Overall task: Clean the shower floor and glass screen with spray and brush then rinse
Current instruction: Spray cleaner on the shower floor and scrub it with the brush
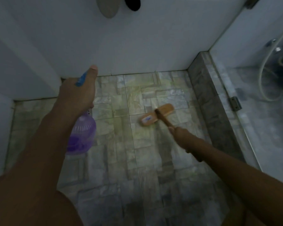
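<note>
Grey stone shower floor (114, 144) fills the frame's centre. Left hand (77, 92) grips a purple spray bottle (82, 136); right hand (178, 134) holds the brush (157, 115) mid-floor. Scrubbing seems underway; the glass screen (252, 79), right, and rinsing likely remain.

Shower floor (114, 160) was tiled in grey-green stone-look squares, patchy and blotchy all over. Looked a bit yellowish-green around the middle and far end, darker at the near end. Met white walls on the far and left sides, and ran up to a raised dark stone kerb (207, 101) along the right. Had just one thing resting straight on it: an orange wooden brush head (151, 118), right of centre, lying at a slant toward the kerb, with a small label on top.
</note>
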